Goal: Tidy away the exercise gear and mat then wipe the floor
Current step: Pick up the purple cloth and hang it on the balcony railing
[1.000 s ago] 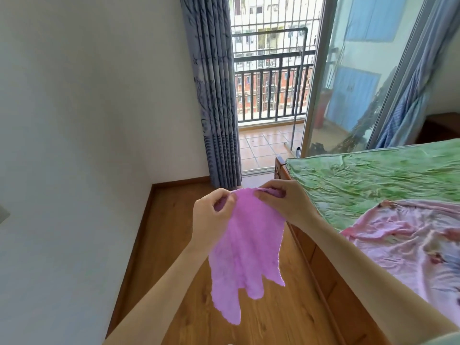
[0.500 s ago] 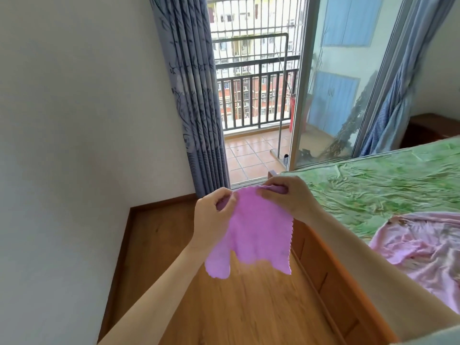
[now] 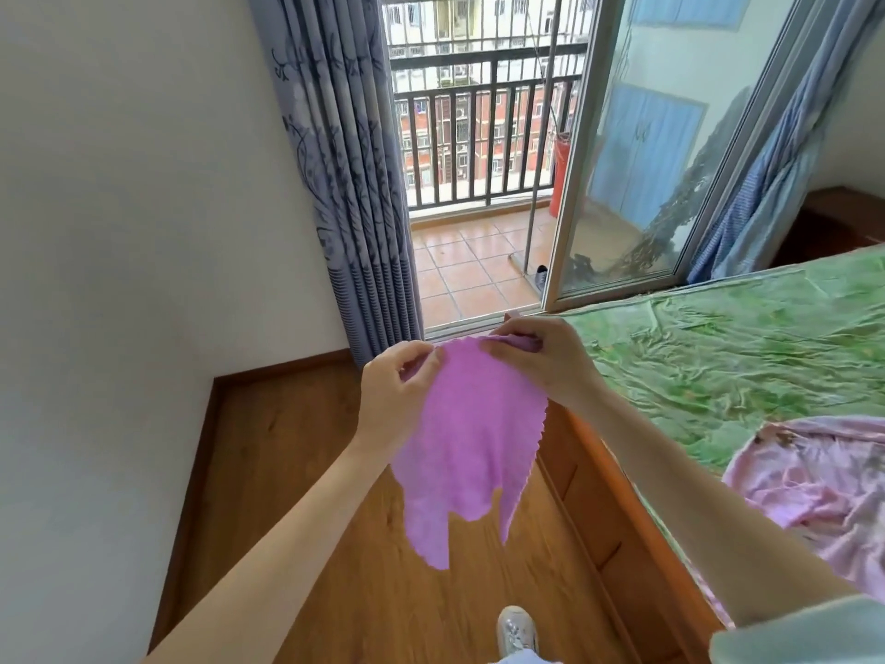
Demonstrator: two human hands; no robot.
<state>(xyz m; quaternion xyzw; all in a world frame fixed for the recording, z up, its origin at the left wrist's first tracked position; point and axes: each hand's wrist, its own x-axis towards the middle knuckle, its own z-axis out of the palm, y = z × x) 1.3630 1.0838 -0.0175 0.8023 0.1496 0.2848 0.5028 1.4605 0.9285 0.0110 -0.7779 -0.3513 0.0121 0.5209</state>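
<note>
A purple cleaning cloth [image 3: 467,438] hangs in front of me, held up by its top edge over the wooden floor [image 3: 287,472]. My left hand [image 3: 397,390] pinches the cloth's upper left corner. My right hand [image 3: 536,359] grips the bunched upper right corner. The cloth's lower edge dangles free in ragged points. No exercise gear or mat shows in this view.
A bed with a green sheet [image 3: 718,357] and a pink blanket [image 3: 823,481] fills the right side, its wooden frame [image 3: 613,510] beside me. A white wall [image 3: 119,280] is on the left. Ahead, a blue curtain [image 3: 349,184] flanks the open balcony door [image 3: 479,232]. My shoe [image 3: 517,630] is below.
The cloth swung up and bunched, then dropped and hangs longer again. My view has tilted down, so my shoe shows. Both hands keep their hold on the top edge.
</note>
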